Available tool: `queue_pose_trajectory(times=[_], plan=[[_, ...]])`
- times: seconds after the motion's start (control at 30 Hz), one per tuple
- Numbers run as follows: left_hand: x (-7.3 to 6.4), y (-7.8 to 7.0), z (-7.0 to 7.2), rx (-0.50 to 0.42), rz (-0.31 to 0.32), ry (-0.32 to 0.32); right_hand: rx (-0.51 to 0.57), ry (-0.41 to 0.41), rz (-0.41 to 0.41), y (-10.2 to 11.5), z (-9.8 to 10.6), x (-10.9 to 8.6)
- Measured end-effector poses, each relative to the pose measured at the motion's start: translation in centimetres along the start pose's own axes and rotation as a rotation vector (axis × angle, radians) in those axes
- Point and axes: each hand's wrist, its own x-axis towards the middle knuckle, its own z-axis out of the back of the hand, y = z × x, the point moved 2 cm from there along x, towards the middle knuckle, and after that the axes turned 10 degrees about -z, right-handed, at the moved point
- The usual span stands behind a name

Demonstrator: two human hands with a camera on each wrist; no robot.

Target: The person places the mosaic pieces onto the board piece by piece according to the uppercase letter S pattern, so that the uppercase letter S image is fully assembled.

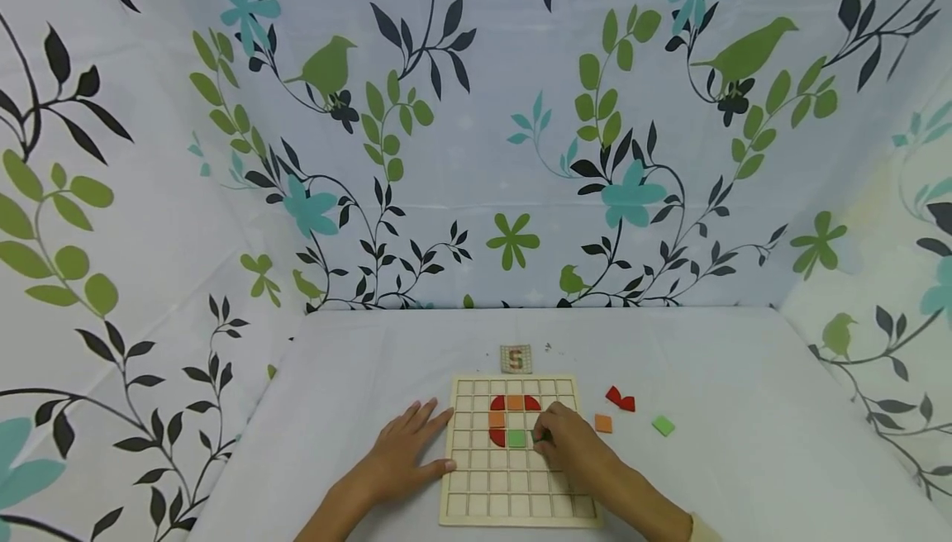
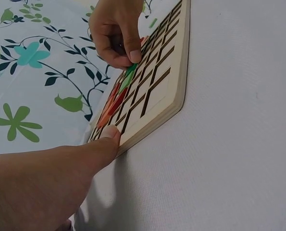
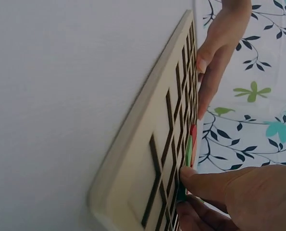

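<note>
A wooden grid board (image 1: 521, 505) lies on the white table. My left hand (image 1: 405, 455) is at its left edge with fingers extended; its thumb touches the rim in the left wrist view. Over the board's right half, my right hand (image 1: 568, 443) pinches a dark green piece (image 2: 132, 68) between thumb and fingers, down at the grid. Just left of that piece sits a light green square tile (image 1: 516, 439). Red rounded tiles (image 1: 497, 438) and orange square tiles (image 1: 515, 402) fill neighbouring cells. My right fingers partly cover the dark green piece, so its shape cannot be told.
Right of the board lie two red pieces (image 1: 628, 403) touching each other, an orange square (image 1: 603, 423) and a green square (image 1: 663, 425). A small patterned card (image 1: 516, 358) with a red figure is behind the board. Patterned cloth (image 1: 476, 154) hangs around the table.
</note>
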Motion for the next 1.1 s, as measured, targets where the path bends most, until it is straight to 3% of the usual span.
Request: queue_pose_trajectory(times=[0.4, 0.9, 0.97, 1.1], plan=[[-0.1, 0.1, 0.0, 0.002, -0.004, -0.004, 0.013, -0.005, 0.075, -0.2, -0.2, 0.0], [-0.1, 0.3, 0.0, 0.004, -0.012, -0.005, -0.037, 0.031, 0.051, -0.6, 0.0, 0.3], [-0.1, 0.3, 0.0, 0.002, -0.011, -0.003, -0.042, 0.028, 0.036, -0.9, 0.3, 0.2], [-0.1, 0.2, 0.0, -0.004, -0.002, 0.0, -0.037, 0.006, -0.085, -1.8, 1.4, 0.0]])
